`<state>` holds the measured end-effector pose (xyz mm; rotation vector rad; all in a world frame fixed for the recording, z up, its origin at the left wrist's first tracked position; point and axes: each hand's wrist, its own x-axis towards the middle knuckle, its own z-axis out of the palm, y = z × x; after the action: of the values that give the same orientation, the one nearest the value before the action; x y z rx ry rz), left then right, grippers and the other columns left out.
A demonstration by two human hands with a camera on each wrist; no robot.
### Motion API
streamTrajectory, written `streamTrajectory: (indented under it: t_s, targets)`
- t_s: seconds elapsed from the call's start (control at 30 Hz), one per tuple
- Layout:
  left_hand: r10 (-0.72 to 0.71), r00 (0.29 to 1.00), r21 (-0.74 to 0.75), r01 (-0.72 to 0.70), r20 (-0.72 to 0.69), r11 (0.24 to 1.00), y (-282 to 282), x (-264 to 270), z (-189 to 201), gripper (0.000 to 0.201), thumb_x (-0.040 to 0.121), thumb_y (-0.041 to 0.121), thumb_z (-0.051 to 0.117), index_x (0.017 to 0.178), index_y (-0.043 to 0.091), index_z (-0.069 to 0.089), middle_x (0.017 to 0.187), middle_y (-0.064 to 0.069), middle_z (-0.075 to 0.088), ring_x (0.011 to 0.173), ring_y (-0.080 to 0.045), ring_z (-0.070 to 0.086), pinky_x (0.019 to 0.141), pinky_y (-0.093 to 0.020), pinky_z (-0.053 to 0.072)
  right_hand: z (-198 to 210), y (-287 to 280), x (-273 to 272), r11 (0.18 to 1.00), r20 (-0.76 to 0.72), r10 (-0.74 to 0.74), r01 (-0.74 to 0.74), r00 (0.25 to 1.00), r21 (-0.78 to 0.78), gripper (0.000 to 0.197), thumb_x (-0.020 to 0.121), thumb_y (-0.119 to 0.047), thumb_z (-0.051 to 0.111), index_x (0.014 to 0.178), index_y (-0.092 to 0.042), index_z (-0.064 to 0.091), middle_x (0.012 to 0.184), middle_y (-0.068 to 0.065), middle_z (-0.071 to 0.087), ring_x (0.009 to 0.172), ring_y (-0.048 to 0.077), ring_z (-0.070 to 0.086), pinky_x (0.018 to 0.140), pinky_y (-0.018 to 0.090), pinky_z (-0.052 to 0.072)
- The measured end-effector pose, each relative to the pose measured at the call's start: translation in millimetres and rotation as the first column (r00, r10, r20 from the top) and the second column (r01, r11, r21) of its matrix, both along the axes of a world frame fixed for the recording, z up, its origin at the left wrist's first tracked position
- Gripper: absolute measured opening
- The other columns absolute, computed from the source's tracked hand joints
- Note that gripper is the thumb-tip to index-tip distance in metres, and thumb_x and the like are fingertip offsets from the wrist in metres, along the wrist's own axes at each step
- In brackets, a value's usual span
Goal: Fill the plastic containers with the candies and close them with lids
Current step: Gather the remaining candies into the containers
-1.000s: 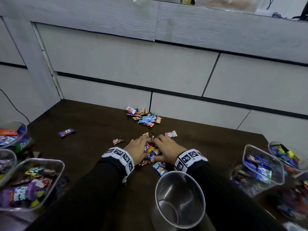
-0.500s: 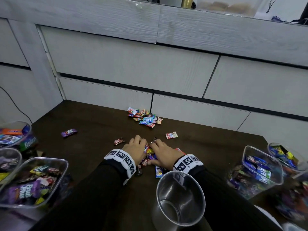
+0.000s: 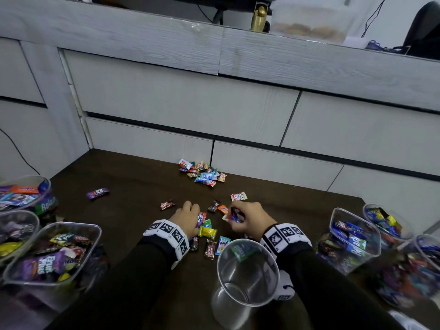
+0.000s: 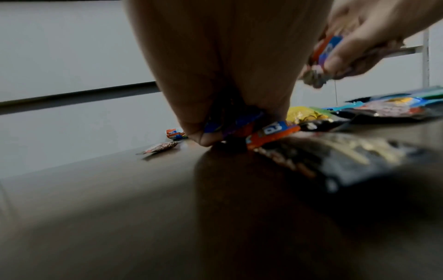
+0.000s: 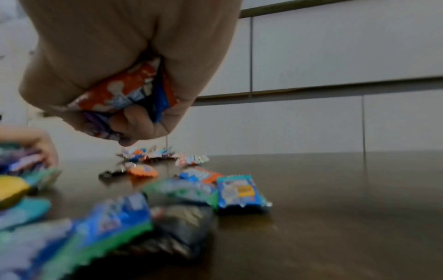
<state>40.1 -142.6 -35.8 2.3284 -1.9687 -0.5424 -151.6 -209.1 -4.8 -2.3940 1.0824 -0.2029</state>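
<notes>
An empty clear plastic container (image 3: pixel 247 272) stands near the front of the dark table (image 3: pixel 133 186). Just beyond it lie several loose wrapped candies (image 3: pixel 208 232). My left hand (image 3: pixel 189 216) sits low on the table, its fingers curled round a few candies (image 4: pixel 263 130). To its right, my right hand (image 3: pixel 247 219) is lifted off the table and grips a bunch of candies (image 5: pixel 129 94) in its curled fingers. A second candy pile (image 3: pixel 204 173) lies farther back by the wall.
Clear containers with candies stand at the left (image 3: pixel 51 252) and right (image 3: pixel 350 236) table edges. A single purple candy (image 3: pixel 97 193) lies alone at the left. Grey wall panels (image 3: pixel 185 103) close the far side of the table.
Both hands drew the candies toward the container, then parted. The right hand has risen off the table with a handful; loose candies now lie between the hands.
</notes>
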Motion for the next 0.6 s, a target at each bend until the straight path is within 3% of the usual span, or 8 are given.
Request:
streamTrajectory:
  t_s: [0.1,0.23,0.4,0.5,0.6]
  targets:
    - [0.060,0.998,0.026,-0.060,-0.009,0.998,1.6,-3.0,3.7,0.046,0.095,0.019,0.059,0.133,0.010,0.035,0.136,-0.013,0.037,0.119,-0.029,0.052,0.096,-0.036,0.046,14.2,9.1,-11.4,0.998,0.232,-0.063,0.059,0.971,0.024,0.013,0.081,-0.017,0.069,0.089,-0.024,0.061,0.089,-0.002,0.065,0.073,0.004,0.061,0.059,0.012,0.049]
    - [0.156,0.985,0.012,-0.156,-0.073,0.988,10.8,-3.0,7.7,0.043,0.098,0.021,0.054,0.135,0.009,0.034,0.137,-0.014,0.038,0.119,-0.030,0.054,0.094,-0.036,0.044,41.3,23.1,-21.8,0.995,0.391,-0.102,0.100,0.915,0.027,0.012,0.082,-0.017,0.069,0.088,-0.025,0.062,0.080,-0.007,0.063,0.058,0.002,0.060,0.046,0.014,0.047]
    - [0.186,0.949,-0.110,-0.220,-0.256,0.969,23.2,-1.4,22.5,0.042,0.098,0.017,0.054,0.136,0.010,0.036,0.133,-0.014,0.040,0.117,-0.031,0.053,0.100,-0.039,0.043,76.3,44.9,-31.1,0.989,0.495,-0.120,0.147,0.861,-0.016,0.012,0.085,-0.013,0.068,0.089,-0.021,0.061,0.080,-0.009,0.062,0.063,0.006,0.058,0.049,0.018,0.050]
    - [0.168,0.942,-0.154,-0.220,-0.291,0.963,29.2,-3.6,31.0,0.041,0.098,0.016,0.054,0.135,0.010,0.037,0.132,-0.014,0.042,0.116,-0.028,0.053,0.097,-0.036,0.043,95.6,64.0,-34.8,0.992,0.590,-0.081,0.125,0.803,-0.035,0.013,0.085,-0.012,0.068,0.090,-0.022,0.061,0.082,-0.007,0.065,0.068,0.014,0.061,0.057,0.021,0.052]
    - [0.161,0.939,-0.151,-0.214,-0.304,0.965,36.9,-4.7,31.4,0.039,0.098,0.016,0.054,0.133,0.011,0.038,0.130,-0.012,0.043,0.114,-0.027,0.054,0.096,-0.035,0.044,103.9,89.4,-34.6,0.997,0.665,-0.008,0.059,0.746,-0.054,0.017,0.085,-0.013,0.069,0.090,-0.027,0.062,0.084,-0.008,0.066,0.073,0.015,0.063,0.059,0.017,0.052]
